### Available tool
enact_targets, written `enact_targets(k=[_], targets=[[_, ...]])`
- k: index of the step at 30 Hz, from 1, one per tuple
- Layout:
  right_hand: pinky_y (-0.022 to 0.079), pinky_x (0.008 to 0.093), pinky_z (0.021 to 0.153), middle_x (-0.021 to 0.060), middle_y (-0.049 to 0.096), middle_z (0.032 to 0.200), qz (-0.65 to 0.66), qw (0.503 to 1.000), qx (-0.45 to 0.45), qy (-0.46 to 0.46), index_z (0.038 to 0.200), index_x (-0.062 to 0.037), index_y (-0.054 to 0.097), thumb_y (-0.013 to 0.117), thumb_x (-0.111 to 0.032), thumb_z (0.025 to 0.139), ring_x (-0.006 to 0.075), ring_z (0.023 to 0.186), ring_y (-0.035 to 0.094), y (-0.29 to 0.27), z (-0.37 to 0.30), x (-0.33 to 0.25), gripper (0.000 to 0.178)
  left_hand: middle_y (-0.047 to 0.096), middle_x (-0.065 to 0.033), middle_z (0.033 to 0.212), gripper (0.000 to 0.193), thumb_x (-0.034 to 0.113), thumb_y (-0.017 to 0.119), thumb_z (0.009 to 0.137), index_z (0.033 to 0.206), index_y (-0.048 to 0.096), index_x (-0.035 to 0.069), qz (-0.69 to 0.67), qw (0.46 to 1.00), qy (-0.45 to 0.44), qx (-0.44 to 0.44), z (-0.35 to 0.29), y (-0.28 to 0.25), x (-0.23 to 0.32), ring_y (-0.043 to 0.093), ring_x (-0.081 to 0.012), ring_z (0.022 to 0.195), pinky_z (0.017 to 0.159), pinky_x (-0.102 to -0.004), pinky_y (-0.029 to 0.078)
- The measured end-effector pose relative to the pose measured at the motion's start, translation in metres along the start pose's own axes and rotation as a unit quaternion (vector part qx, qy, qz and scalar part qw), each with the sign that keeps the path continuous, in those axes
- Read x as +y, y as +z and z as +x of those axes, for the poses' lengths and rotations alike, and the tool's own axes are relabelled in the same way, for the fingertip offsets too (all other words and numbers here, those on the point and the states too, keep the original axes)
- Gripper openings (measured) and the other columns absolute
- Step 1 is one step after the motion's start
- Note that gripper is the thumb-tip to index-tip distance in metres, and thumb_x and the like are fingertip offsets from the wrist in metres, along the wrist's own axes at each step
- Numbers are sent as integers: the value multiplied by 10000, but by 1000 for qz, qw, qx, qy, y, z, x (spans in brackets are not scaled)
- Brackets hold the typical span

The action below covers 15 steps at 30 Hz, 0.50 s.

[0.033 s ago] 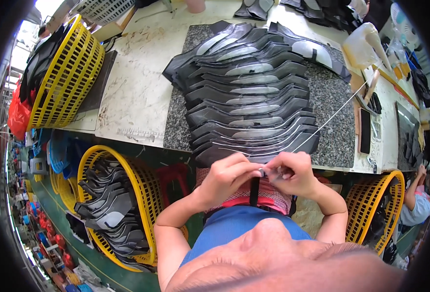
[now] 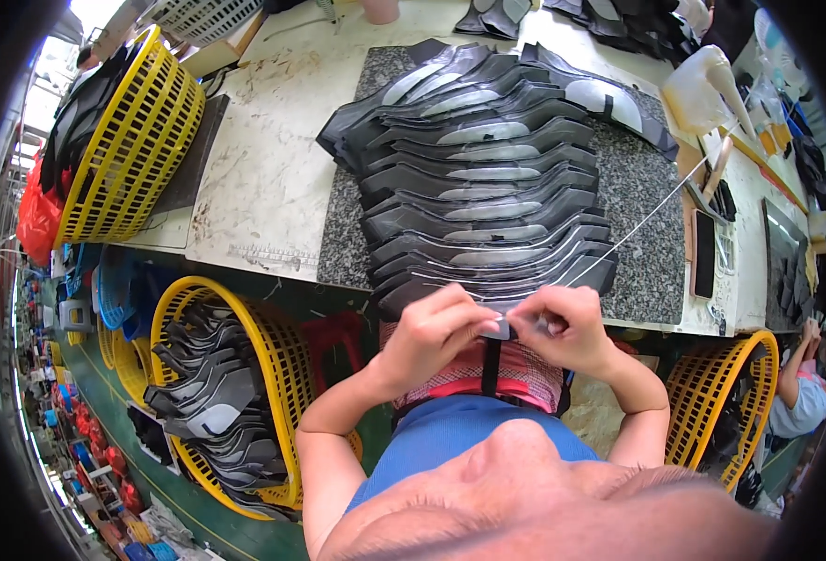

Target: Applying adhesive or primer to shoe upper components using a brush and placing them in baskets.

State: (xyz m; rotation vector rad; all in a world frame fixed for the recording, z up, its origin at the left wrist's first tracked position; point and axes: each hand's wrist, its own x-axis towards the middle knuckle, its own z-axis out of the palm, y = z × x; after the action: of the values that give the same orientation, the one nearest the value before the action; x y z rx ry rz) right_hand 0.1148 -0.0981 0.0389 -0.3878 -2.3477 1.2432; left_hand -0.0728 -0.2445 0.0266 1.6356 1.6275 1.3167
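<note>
My left hand (image 2: pixel 439 332) is closed in a pinch at the near edge of the bench, thumb and forefinger on a small grey piece (image 2: pixel 497 334). Right beside it, my right hand (image 2: pixel 563 327) has its fingers curled together, fingertips almost meeting the left ones. A thin white strip (image 2: pixel 639 224) stretches from the right side of the bench down to my right hand; its end is hidden by the fingers. Just beyond both hands, black shaped panels with grey patches (image 2: pixel 488 210) lie overlapped in a long row on a speckled stone slab (image 2: pixel 642 243).
Yellow baskets stand around me: one on the bench (image 2: pixel 137 150), one at left below (image 2: pixel 287 393), one at right (image 2: pixel 680 402), all holding dark pieces. A phone (image 2: pixel 703 252), a wooden-handled tool (image 2: pixel 715 168) and a whitish plastic container (image 2: pixel 698 93) sit at right. Another person (image 2: pixel 799 388) is at far right.
My fingers have shifted slightly; more of the grey piece shows beneath the left fingertips. The right fingers have turned a little. The row of panels stays put.
</note>
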Motion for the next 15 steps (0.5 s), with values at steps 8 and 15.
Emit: enact_targets(k=[8, 15], targets=[[288, 224, 488, -45, 626, 676, 36, 986, 107, 125, 938, -23, 735, 790, -121, 920, -7, 577, 405, 5, 31, 31, 114, 669, -57, 841, 101, 136, 790, 906, 928, 779, 38, 92, 983, -104, 116, 34, -42, -44, 606, -206, 830, 745, -332, 489], [353, 259, 532, 7, 593, 650, -52, 970, 159, 175, 889, 15, 694, 779, -134, 921, 37, 598, 459, -10, 39, 42, 174, 698, -16, 777, 168, 265, 836, 847, 839, 805, 99, 235, 959, -94, 131, 50, -39, -64, 580, -232, 845, 795, -394, 474]])
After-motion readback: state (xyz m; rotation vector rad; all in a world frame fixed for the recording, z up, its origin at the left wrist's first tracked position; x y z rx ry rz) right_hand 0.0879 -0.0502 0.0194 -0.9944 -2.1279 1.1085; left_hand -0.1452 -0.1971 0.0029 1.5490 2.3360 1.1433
